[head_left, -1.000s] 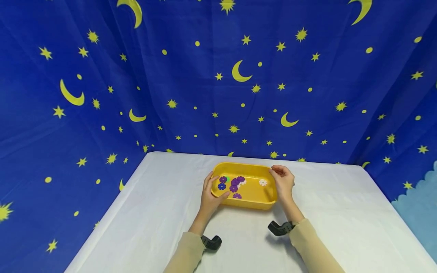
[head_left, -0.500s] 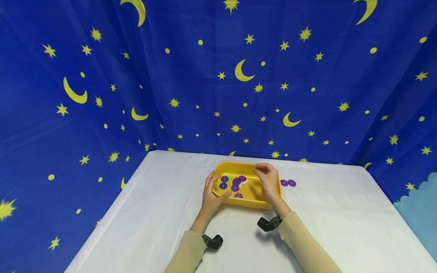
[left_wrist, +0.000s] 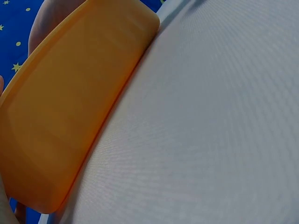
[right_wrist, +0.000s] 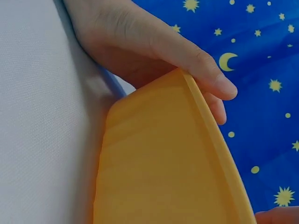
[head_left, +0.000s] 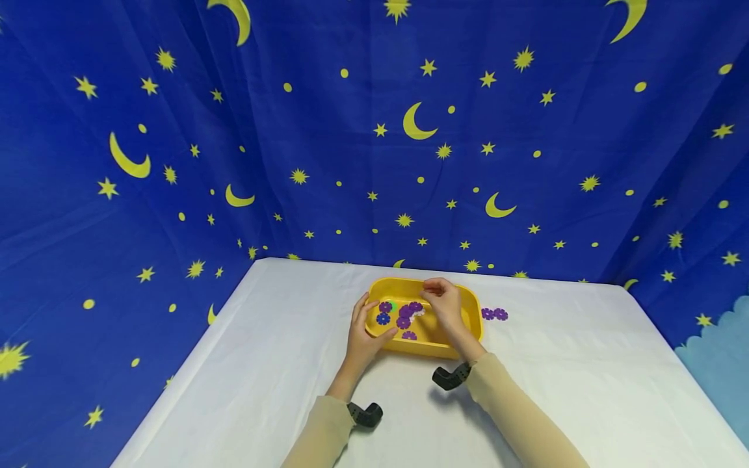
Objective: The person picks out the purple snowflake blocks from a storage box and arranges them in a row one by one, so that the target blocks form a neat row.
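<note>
A yellow plastic tray [head_left: 424, 350] stands on the white table. Several flower-shaped plastic discs lie inside, mostly towards its left: purple discs [head_left: 404, 322], a blue disc [head_left: 383, 318], and bits of green and white ones. My left hand [head_left: 361, 338] grips the tray's left end, thumb over the near rim and fingers round the side; the right wrist view shows this hand [right_wrist: 154, 44] at the tray corner. My right hand [head_left: 446, 304] is over the tray's right half, fingers bent towards the left. Its fingertips are partly hidden, so I cannot tell whether they hold a disc.
Two joined purple discs [head_left: 494, 314] lie on the table [head_left: 556, 364] just right of the tray. A blue curtain [head_left: 351, 162] with yellow moons and stars surrounds the back and sides. Each wrist wears a black camera mount [head_left: 365, 415].
My right hand has moved left from the tray's right end to above its inside, uncovering the two purple discs on the table. It now covers the white disc's spot. My left hand keeps its grip.
</note>
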